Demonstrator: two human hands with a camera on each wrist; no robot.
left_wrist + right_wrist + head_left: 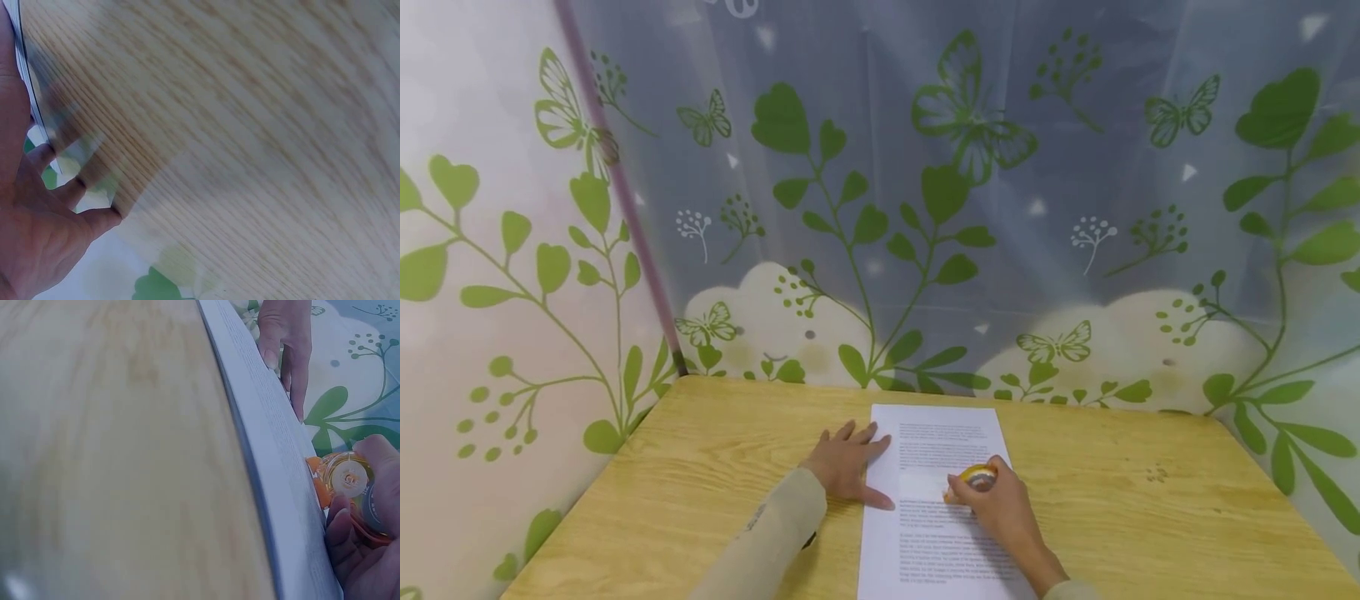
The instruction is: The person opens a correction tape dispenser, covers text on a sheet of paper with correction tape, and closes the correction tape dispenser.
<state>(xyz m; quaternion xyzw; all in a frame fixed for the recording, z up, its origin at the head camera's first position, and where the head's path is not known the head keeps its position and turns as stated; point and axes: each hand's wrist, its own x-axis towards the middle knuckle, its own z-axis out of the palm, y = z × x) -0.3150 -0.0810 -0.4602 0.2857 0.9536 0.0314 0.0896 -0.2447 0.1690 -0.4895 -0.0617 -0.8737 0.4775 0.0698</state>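
Note:
A stack of printed white paper [925, 533] lies on the wooden table; its thickness shows in the right wrist view [250, 412]. The left hand [848, 465] rests with spread fingers on the paper's left edge, thumb on the sheet; the left wrist view shows this hand [50, 219] at the stack's side. The right hand [1006, 510] pinches an orange correction tape dispenser [979, 477], its tip at the page's middle, beside a blank white band between text lines. In the right wrist view, the dispenser [347, 481] has a clear case with a round reel, gripped by the right hand [375, 544].
The wooden table [1120, 517] extends to both sides of the paper. Behind it hangs a blue-grey curtain [880, 167] with green leaves and butterflies, and a pale patterned panel [490, 217] stands at the left. Small dark marks [1156, 472] show on the table at right.

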